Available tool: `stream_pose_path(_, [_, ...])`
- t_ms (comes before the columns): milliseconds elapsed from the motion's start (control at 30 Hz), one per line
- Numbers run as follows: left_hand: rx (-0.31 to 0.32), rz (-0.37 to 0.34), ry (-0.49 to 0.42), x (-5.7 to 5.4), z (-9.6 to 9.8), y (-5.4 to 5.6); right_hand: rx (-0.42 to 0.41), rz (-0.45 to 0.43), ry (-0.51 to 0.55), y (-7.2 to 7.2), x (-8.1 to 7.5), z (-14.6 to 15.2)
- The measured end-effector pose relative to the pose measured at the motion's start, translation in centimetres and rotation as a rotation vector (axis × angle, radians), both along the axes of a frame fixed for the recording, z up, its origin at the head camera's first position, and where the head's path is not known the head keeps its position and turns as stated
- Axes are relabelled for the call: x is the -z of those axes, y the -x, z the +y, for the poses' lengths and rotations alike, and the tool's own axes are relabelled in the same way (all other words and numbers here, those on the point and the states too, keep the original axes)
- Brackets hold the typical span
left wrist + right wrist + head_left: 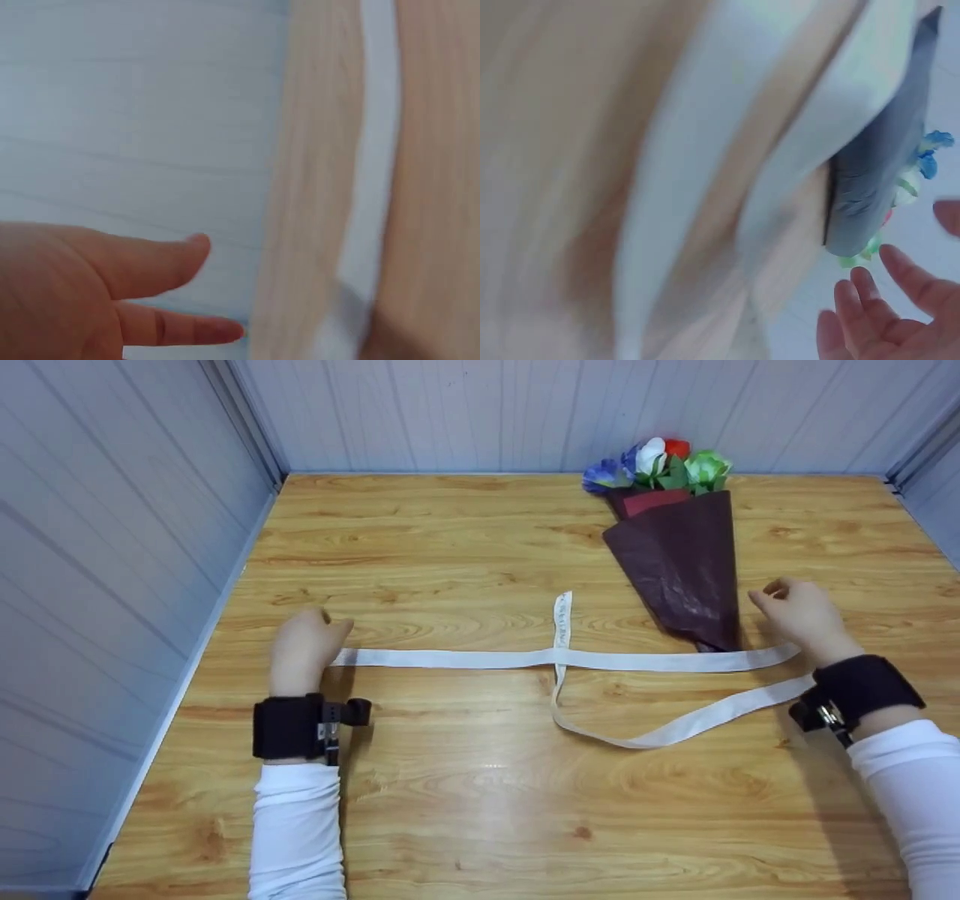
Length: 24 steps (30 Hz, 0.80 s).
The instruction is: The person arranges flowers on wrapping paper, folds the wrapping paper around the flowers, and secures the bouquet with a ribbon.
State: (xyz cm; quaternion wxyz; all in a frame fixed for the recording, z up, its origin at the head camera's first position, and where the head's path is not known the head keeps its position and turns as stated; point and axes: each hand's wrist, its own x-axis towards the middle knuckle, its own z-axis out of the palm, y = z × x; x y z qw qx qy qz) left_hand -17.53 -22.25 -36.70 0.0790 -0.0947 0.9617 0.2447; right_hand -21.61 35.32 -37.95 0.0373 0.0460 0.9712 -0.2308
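Observation:
A long white ribbon lies across the wooden table, doubled back on the right and crossed over itself near the middle. Its short tail points to the back and bears small print. At the ribbon's left end is my left hand; in the left wrist view its thumb and finger are straight and apart, with the ribbon off to one side. My right hand hovers by the ribbon's right bend, fingers loosely spread and holding nothing in the right wrist view. Just left of it lies a bouquet in dark maroon wrapping, its stem end close to the ribbon.
The bouquet's blue, white, red and green flowers reach the back edge of the table. Pale panel walls stand behind and on both sides. Both wrists wear black straps with small cameras.

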Motion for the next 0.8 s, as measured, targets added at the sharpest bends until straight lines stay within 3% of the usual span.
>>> stream_pose_path(200, [0.123, 0.166, -0.082, -2.2, 5.6, 0.1, 0.090, -0.087, 0.154, 1.4, -0.5, 0.2])
stream_pose_path(367, [0.275, 0.246, -0.196, -3.5, 12.4, 0.8, 0.196, -0.307, 0.489, 2.5, -0.5, 0.0])
stream_pose_path(433, [0.346, 0.257, -0.254, -4.0, 15.3, 1.3, 0.237, -0.358, 0.559, 2.9, -0.4, -0.2])
stream_pose_path(633, [0.489, 0.174, -0.408, -3.9, 22.5, 2.7, 0.273, -0.364, 0.444, 3.9, 0.6, -1.3])
stream_pose_path(800, [0.545, 0.099, -0.445, -3.3, 25.7, 3.2, 0.305, -0.380, 0.290, 4.9, 1.0, -2.2])
